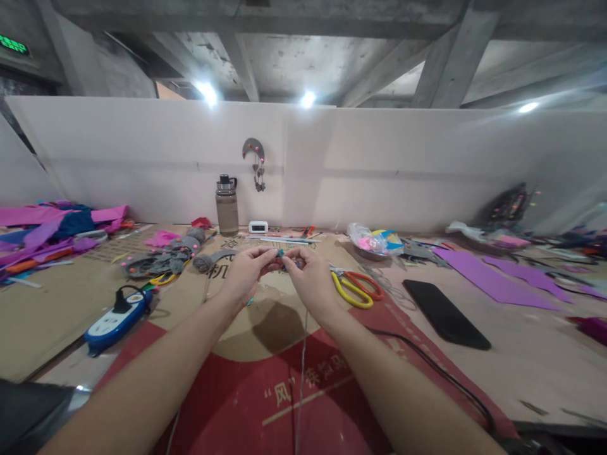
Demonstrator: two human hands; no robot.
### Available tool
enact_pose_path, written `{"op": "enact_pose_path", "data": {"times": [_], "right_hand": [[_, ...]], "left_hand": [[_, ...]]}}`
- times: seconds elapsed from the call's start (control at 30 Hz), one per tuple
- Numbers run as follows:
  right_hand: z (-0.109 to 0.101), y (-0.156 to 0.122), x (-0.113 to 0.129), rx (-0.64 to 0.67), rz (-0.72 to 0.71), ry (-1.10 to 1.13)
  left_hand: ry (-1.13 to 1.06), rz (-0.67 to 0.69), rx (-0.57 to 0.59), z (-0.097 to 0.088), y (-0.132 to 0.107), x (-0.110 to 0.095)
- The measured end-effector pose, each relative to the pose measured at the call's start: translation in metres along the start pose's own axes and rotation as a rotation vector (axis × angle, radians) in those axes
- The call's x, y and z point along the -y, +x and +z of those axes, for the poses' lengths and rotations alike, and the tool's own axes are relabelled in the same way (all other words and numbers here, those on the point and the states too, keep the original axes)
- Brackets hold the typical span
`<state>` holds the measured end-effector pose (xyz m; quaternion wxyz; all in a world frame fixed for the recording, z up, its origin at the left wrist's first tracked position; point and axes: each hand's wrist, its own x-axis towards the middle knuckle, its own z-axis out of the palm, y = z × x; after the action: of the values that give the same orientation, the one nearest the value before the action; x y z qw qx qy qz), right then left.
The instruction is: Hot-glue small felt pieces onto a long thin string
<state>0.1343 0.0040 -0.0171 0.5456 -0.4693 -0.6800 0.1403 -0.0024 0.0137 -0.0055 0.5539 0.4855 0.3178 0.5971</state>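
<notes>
Above the middle of the table my left hand pinches a small teal piece between thumb and fingertips. Right beside it is my right hand, its fingers closed and its tips almost meeting the left ones. What the right fingertips grip is too small to make out. A thin pale cord hangs from under the right hand towards the front edge. Scissors with one yellow and one orange handle lie just right of the right hand. Grey felt pieces with pink dots lie to the left.
A blue-and-white power strip lies left, a black phone right. At the back stand a water bottle and a small white clock. Purple sheets lie right, coloured scraps left. A grey moon ornament hangs on the partition.
</notes>
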Motion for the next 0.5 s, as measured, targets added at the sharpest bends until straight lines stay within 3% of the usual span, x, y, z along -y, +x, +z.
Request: {"op": "enact_pose_path", "data": {"times": [0.5], "right_hand": [[-0.0045,0.0005,0.0054,0.048,-0.034,-0.096]], "left_hand": [[0.023,0.012,0.043,-0.0045,0.0039,0.0026]]}}
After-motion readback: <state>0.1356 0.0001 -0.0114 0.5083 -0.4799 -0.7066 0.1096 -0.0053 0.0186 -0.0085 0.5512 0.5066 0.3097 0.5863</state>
